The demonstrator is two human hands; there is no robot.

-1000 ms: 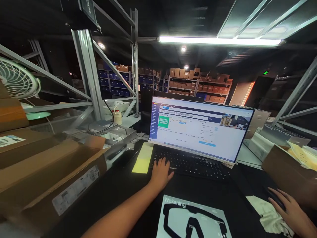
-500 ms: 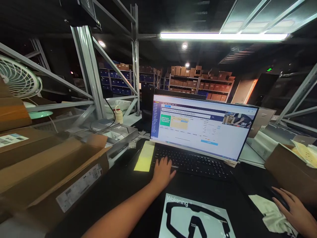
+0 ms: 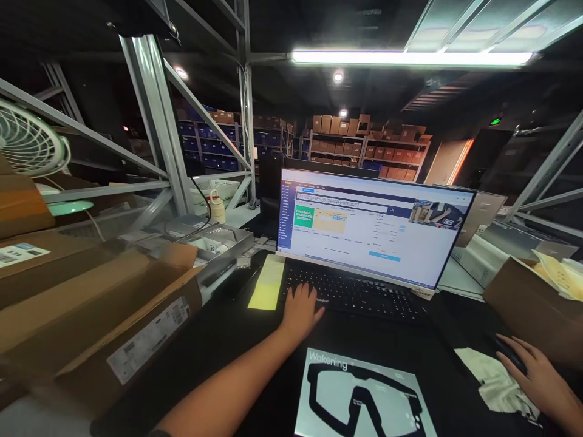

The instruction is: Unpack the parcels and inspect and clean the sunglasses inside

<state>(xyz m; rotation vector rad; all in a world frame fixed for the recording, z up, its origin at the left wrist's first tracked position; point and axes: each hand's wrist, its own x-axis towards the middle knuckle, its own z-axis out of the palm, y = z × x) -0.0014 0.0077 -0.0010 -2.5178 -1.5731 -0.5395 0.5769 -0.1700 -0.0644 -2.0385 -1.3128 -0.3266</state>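
My left hand (image 3: 301, 308) rests on the left end of a black keyboard (image 3: 359, 296), fingers spread over the keys. Behind the keyboard stands a lit monitor (image 3: 371, 227) showing a web page with a green panel. My right hand (image 3: 535, 375) lies at the right over a dark mouse (image 3: 503, 351), fingers curved around it, beside a crumpled white cloth (image 3: 494, 381). A white sheet printed with goggles and the word "Wakening" (image 3: 362, 397) lies on the black desk in front of me. A yellow notepad (image 3: 268, 283) sits left of the keyboard.
Open cardboard boxes (image 3: 91, 303) fill the left side, with a white fan (image 3: 27, 142) and grey metal racking (image 3: 159, 133) behind. Another brown box (image 3: 531, 312) with yellow paper stands at the right. Shelves of cartons (image 3: 364, 149) line the far wall.
The view has shifted slightly; a yellow panel has appeared on the monitor page. Both hands stay where they were, the left on the keyboard and the right over the mouse.
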